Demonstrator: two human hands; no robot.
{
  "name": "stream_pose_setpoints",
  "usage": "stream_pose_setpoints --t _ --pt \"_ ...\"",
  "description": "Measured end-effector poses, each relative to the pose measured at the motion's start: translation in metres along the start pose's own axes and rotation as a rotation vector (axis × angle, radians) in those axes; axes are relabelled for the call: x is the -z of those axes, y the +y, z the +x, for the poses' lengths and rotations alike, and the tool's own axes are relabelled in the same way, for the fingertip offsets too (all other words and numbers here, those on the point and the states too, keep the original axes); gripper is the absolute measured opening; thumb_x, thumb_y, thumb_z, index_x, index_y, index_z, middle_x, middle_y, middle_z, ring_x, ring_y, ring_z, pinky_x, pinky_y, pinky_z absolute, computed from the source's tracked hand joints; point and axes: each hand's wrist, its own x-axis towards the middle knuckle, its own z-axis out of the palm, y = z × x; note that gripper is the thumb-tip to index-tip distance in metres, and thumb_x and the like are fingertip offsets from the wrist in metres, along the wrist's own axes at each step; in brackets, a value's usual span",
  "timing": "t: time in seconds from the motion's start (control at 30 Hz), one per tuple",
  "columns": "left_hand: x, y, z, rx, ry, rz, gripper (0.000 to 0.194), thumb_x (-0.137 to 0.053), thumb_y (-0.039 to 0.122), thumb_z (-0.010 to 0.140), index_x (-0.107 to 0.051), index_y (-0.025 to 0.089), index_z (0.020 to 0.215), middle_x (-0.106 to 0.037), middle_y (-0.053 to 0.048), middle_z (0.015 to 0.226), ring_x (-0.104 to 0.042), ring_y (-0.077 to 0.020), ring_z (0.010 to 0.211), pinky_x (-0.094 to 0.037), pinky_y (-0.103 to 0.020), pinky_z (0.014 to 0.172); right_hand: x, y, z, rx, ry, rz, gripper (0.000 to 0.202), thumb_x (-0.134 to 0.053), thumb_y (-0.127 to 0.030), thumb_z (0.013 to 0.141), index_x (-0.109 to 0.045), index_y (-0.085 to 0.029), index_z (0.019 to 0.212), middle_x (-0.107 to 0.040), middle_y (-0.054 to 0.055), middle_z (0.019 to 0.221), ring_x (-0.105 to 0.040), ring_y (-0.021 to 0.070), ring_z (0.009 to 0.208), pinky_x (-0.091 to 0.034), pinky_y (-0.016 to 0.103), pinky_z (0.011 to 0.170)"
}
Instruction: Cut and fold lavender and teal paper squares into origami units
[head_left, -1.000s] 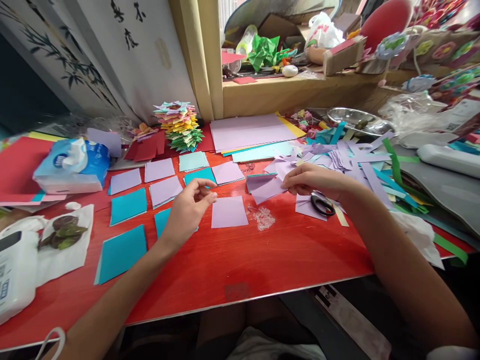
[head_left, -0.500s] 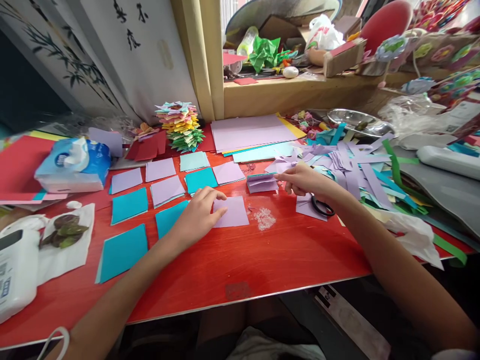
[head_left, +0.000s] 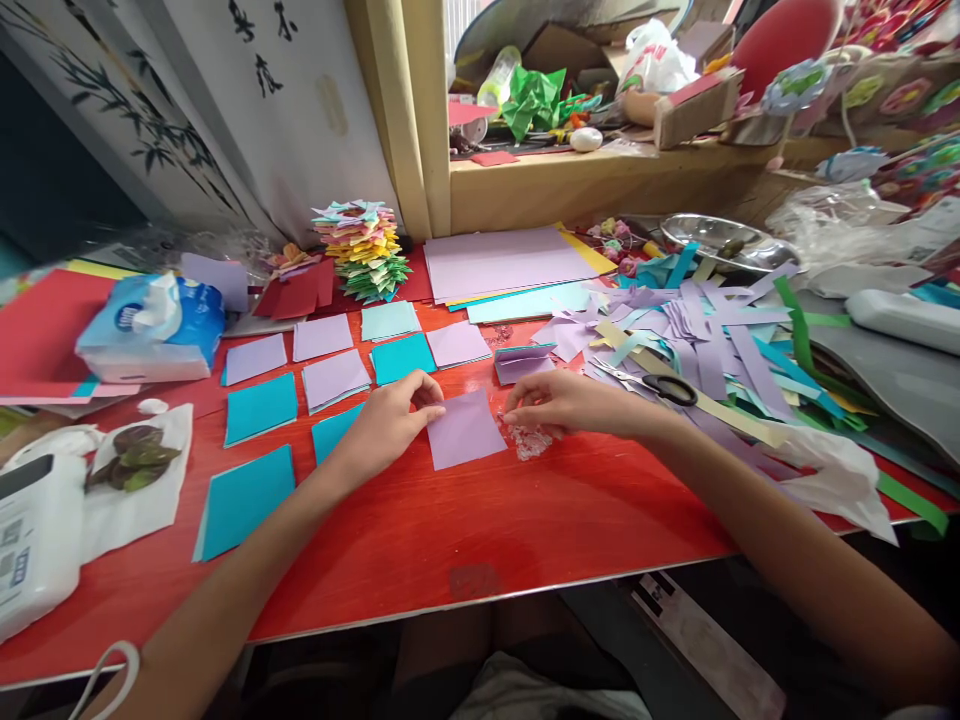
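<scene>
A square sheet of purple paper [head_left: 466, 430] lies in front of me, its left edge pinched between the thumb and fingers of my left hand [head_left: 397, 415]. My right hand [head_left: 551, 405] is just right of the sheet, thumb and fingers slightly apart and holding nothing. Behind my right hand stands a folded purple and teal piece of paper [head_left: 523, 364]. Under its fingertips is a patch of clear, crumbly bits [head_left: 531, 442] on the table. Scissors [head_left: 652, 383] with black handles rest beyond my right wrist.
Several stacks of teal and purple squares [head_left: 262, 408] cover the left of the red table [head_left: 420, 540]. A layered paper tower [head_left: 364, 250] stands at the back, beside larger purple sheets [head_left: 510, 265]. Paper strips [head_left: 705, 325] pile up at right. A tissue pack [head_left: 154, 325] sits far left.
My right hand has come from the folded piece toward me and left, to the sheet's right side. The purple sheet has turned slightly. The scissors now show more fully; a purple square near them is gone from view.
</scene>
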Motion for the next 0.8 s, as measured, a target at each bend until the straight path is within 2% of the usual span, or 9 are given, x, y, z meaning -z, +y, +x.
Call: stream_pose_setpoints --t 0.13,0.17,0.3,0.37,0.47,0.53,0.6,0.7,0.8 --pt "0.000 0.003 0.000 0.017 0.142 -0.299 0.015 -0.059 0.033 0.075 -0.057 0.019 0.080 -0.059 0.000 0.077 -0.055 -0.0134 0.073 -0.044 -0.027 0.069 -0.028 0.001 0.012 0.024 -0.010 0.213 0.039 -0.062 -0.045 0.072 -0.054 -0.018 0.099 -0.056 0.001 0.075 -0.051 0.0064 0.045 -0.036 0.019 0.037" --pt "0.000 0.003 0.000 0.023 0.178 -0.361 0.016 -0.061 0.032 0.074 -0.058 0.018 0.081 -0.059 0.000 0.077 -0.056 -0.0131 0.073 -0.044 -0.026 0.069 -0.031 0.002 0.013 0.033 0.041 0.238 0.041 -0.063 -0.044 0.071 -0.053 -0.018 0.101 -0.056 0.001 0.077 -0.050 0.0062 0.045 -0.038 0.020 0.037" --pt "0.000 0.005 0.001 0.045 0.238 -0.523 0.021 -0.064 0.030 0.072 -0.061 0.016 0.087 -0.060 -0.001 0.079 -0.056 -0.0126 0.075 -0.045 -0.025 0.069 -0.030 0.007 0.016 0.050 0.257 0.272 0.047 -0.066 -0.045 0.069 -0.052 -0.018 0.105 -0.056 0.001 0.078 -0.049 0.0059 0.049 -0.037 0.018 0.036" --pt "0.000 0.006 0.000 0.034 0.269 -0.537 0.019 -0.064 0.030 0.073 -0.061 0.016 0.086 -0.060 -0.001 0.079 -0.055 -0.0117 0.073 -0.045 -0.024 0.067 -0.027 0.008 0.015 0.044 0.280 0.313 0.043 -0.066 -0.045 0.069 -0.055 -0.018 0.101 -0.056 0.001 0.074 -0.046 0.0051 0.047 -0.034 0.018 0.035" --pt "-0.001 0.009 -0.003 -0.023 0.360 -0.460 0.014 -0.062 0.029 0.075 -0.060 0.016 0.082 -0.059 -0.001 0.077 -0.054 -0.0106 0.069 -0.046 -0.024 0.064 -0.026 0.007 0.015 0.030 0.160 0.448 0.027 -0.060 -0.041 0.076 -0.060 -0.015 0.084 -0.061 0.003 0.069 -0.045 0.0046 0.041 -0.032 0.018 0.032" --pt "-0.002 0.011 -0.006 -0.097 0.416 -0.324 0.011 -0.058 0.028 0.078 -0.059 0.018 0.081 -0.059 0.000 0.077 -0.055 -0.0111 0.070 -0.047 -0.025 0.064 -0.028 0.005 0.014 0.035 0.098 0.576 0.022 -0.057 -0.036 0.078 -0.059 -0.014 0.075 -0.065 0.006 0.073 -0.055 0.0075 0.048 -0.040 0.019 0.037" --pt "-0.002 0.013 -0.009 -0.235 0.440 -0.107 0.007 -0.055 0.025 0.081 -0.058 0.019 0.080 -0.059 -0.001 0.079 -0.056 -0.0123 0.076 -0.048 -0.026 0.070 -0.030 0.003 0.014 0.054 0.107 0.700 0.018 -0.057 -0.032 0.079 -0.058 -0.014 0.075 -0.066 0.007 0.079 -0.064 0.0116 0.063 -0.051 0.021 0.051" --pt "-0.003 0.014 -0.012 -0.471 0.406 0.176 0.005 -0.052 0.018 0.082 -0.056 0.019 0.083 -0.061 -0.003 0.095 -0.057 -0.0151 0.093 -0.047 -0.030 0.080 -0.032 0.001 0.014 0.100 0.143 0.815 0.014 -0.055 -0.028 0.081 -0.057 -0.014 0.079 -0.067 0.008 0.082 -0.067 0.0136 0.072 -0.055 0.026 0.071" --pt "-0.005 0.014 -0.013 -0.537 0.305 0.283 0.009 -0.048 0.018 0.085 -0.055 0.019 0.091 -0.057 -0.007 0.114 -0.054 -0.0170 0.108 -0.047 -0.033 0.087 -0.033 -0.001 0.013 0.139 0.151 0.857 0.013 -0.053 -0.027 0.084 -0.056 -0.014 0.083 -0.068 0.008 0.084 -0.067 0.0133 0.075 -0.054 0.027 0.076"
